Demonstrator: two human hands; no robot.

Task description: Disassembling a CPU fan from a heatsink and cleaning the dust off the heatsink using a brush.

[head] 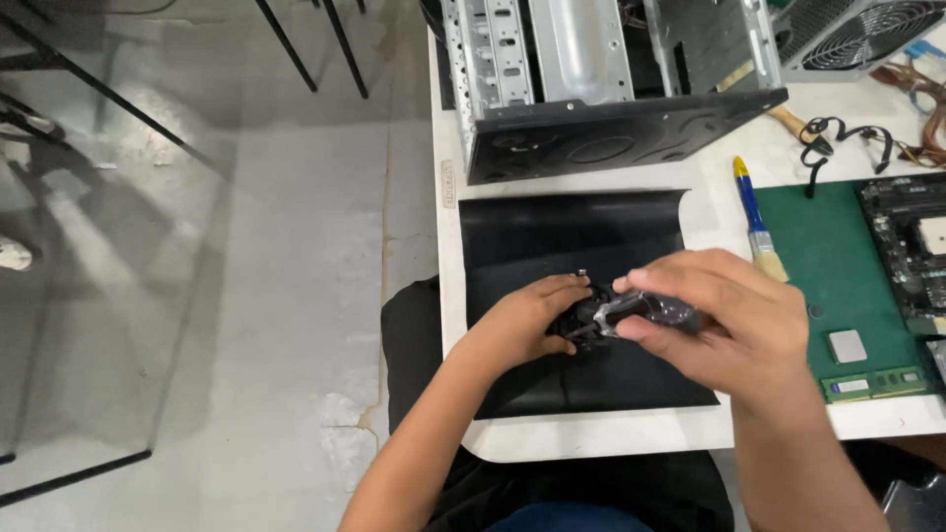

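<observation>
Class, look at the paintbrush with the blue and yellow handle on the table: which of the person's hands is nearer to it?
Right. The right hand lies just below and left of the paintbrush, close to its bristles. The left hand is farther left, over the black mat.

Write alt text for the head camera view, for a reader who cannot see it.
Over a black mat on a white table, the left hand steadies a small black part while the right hand grips a screwdriver against it. Behind stands an open computer case; to the right lie a paintbrush and a motherboard on a green mat.
</observation>
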